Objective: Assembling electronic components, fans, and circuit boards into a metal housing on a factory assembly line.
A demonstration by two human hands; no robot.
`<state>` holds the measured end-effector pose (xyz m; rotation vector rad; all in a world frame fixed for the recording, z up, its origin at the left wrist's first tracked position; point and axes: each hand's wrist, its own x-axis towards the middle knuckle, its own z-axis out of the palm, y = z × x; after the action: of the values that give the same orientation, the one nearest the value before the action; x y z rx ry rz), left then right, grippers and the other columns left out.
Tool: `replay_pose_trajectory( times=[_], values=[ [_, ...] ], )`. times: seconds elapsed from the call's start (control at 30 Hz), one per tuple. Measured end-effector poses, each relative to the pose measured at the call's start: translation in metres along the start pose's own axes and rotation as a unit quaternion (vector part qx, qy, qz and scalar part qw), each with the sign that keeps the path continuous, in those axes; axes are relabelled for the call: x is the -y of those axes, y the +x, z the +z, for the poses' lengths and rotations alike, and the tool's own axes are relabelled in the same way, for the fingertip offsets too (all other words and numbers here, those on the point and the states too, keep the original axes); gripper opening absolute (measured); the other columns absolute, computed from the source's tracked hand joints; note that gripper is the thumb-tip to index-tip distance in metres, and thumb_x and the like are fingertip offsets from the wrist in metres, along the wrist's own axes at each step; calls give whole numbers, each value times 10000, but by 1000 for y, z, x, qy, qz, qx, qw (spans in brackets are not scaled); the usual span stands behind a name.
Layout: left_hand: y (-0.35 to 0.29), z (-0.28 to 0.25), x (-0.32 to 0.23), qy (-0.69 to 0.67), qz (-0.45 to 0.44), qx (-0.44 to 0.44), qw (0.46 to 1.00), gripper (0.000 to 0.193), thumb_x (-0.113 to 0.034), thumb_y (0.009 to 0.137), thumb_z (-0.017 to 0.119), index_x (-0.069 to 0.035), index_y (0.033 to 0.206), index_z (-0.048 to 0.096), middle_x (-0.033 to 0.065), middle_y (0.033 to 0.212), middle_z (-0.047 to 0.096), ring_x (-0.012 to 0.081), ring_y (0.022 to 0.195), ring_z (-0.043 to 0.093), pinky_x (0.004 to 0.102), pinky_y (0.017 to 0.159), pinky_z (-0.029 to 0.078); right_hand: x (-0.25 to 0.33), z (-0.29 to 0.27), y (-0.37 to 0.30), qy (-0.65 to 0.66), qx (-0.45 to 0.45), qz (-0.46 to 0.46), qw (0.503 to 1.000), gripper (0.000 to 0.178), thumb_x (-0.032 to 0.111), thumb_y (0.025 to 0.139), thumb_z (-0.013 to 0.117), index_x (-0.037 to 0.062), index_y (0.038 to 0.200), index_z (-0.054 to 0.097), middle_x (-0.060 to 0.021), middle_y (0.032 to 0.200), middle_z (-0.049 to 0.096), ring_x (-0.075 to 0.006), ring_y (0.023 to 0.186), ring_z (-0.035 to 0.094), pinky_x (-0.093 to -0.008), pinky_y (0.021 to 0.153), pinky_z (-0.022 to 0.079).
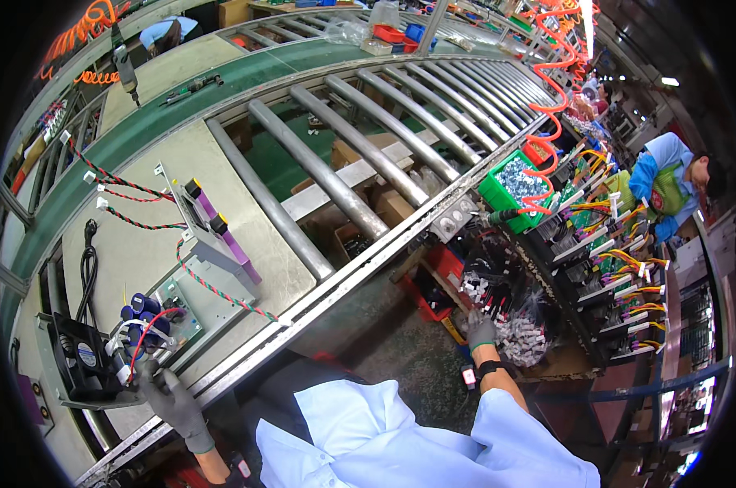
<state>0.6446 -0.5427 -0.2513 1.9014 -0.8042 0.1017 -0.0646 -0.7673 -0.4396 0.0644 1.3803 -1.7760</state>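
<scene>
My left hand (173, 405), in a grey glove, is at the front edge of an open metal case on the bench. Its fingers are slightly bent and apart, with nothing visible between them. Close by are a black fan (79, 351), a red wire (144, 337) and blue-purple capacitors (144, 309) on a green circuit board (187, 321). My right hand (481, 332), also gloved in grey, reaches down to the right beside a clear plastic bag (522, 337) of white connectors with dark leads. Its fingertips are too small to make out.
Metal rollers (335, 183) run away from the bench plate. A green bin (514, 185) of small metal parts stands at the right under a coiled orange hose (553, 106). Wired units (607, 268) line the right side, where a co-worker (673, 183) stands. A screwdriver (124, 65) hangs upper left.
</scene>
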Motion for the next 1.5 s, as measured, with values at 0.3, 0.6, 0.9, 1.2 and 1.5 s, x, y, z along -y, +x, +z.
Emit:
replay_pose_trajectory(
  times=[0.3, 0.6, 0.9, 1.2, 1.5],
  values=[
    [-1, 3, 2, 3, 66, -10, 998, 395, -34, 1014, 581, 27, 1404, 567, 159, 1358, 643, 231, 1158, 648, 316, 899, 534, 91, 44, -78, -451, -35, -510, 732, 237, 179, 954, 746, 7, 1036, 605, -112, 882, 638, -237, 718, 623, -393, 667, 509],
    [-3, 2, -19, 1, 70, -2, 998, 400, -51, 1001, 606, 28, 1393, 594, 177, 1377, 642, 304, 1249, 619, 398, 1089, 466, 142, 206, -233, -290, 220, -580, 729, 166, 75, 1061, 592, 18, 1217, 584, -48, 1036, 662, -158, 928, 646, -319, 870, 532],
    [-2, -10, -40, -41, 66, -25, 997, 284, 1, 903, 619, -10, 1186, 642, 180, 1104, 656, 345, 940, 669, 415, 786, 571, 133, 403, -441, -372, 566, -386, 626, 169, 174, 1083, 544, 48, 1143, 640, -2, 765, 601, -69, 603, 563, -226, 522, 440],
    [2, -10, -42, -28, 90, -39, 995, 298, 11, 901, 630, -1, 1198, 617, 174, 1046, 640, 335, 877, 657, 416, 771, 548, -8, 506, -675, -99, 616, -774, -107, 59, 169, 824, 718, 148, 833, 663, -15, 765, 620, -226, 715, 686, -348, 584, 559],
    [8, -14, -46, -22, 91, -35, 995, 250, 28, 902, 623, 18, 1152, 644, 183, 1030, 648, 338, 860, 651, 420, 757, 546, -189, 515, -682, -627, 575, -381, -362, 190, 233, 876, 737, 55, 889, 801, -119, 884, 783, -273, 774, 760, -441, 655, 591]
  ],
)
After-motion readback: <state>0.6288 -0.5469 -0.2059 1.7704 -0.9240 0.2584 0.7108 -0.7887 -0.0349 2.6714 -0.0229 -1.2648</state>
